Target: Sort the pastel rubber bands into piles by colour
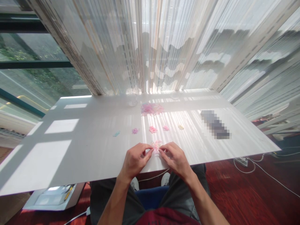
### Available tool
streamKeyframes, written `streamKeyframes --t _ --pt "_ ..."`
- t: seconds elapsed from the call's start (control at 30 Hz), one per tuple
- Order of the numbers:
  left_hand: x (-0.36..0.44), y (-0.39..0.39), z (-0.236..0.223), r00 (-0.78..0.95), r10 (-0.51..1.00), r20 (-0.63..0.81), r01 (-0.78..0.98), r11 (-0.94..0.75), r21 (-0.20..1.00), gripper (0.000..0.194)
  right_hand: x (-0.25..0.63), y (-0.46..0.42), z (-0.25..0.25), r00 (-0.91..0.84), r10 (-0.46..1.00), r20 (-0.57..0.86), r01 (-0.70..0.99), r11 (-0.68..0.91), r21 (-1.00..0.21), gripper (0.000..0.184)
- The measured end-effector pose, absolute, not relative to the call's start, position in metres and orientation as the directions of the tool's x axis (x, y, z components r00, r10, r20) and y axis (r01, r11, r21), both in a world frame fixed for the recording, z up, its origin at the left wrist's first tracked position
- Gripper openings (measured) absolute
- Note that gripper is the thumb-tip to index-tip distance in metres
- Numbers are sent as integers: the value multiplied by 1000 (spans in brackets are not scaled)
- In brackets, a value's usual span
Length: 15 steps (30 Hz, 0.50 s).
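Note:
At the near edge of the white table (93, 140), both hands meet over a small loose pile of thin pink and peach pieces (156, 144) that look like little elastic bands. The thumb and forefinger of my left hand (137, 156) pinch at the pile's left side. My right hand (174, 157) pinches at its right side, close to the left fingertips. Just beyond lie small heaps in a row: teal (116, 133), purple (135, 131), coral (153, 129), pink (166, 128) and yellow (180, 127). A larger mixed pastel pile (152, 109) is behind them.
A clear round container (132, 100) stands near the back of the table. On the right lies a dark blurred-out object (215, 124). Sheer curtains (150, 47) hang along the table's back edge. Below left is a white box (53, 197); cables (254, 167) run over the floor at right.

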<state>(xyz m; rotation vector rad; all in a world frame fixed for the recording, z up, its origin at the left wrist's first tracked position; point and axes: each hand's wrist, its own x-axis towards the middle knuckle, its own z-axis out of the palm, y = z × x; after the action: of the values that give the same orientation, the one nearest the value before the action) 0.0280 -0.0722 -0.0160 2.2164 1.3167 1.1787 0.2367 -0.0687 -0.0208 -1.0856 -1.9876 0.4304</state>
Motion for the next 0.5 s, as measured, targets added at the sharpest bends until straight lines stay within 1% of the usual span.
streamKeyframes --t 0.5 --pt "28 -72 -17 255 823 508 575 -552 604 7 237 -69 -22 -292 806 515 523 586 -619 6"
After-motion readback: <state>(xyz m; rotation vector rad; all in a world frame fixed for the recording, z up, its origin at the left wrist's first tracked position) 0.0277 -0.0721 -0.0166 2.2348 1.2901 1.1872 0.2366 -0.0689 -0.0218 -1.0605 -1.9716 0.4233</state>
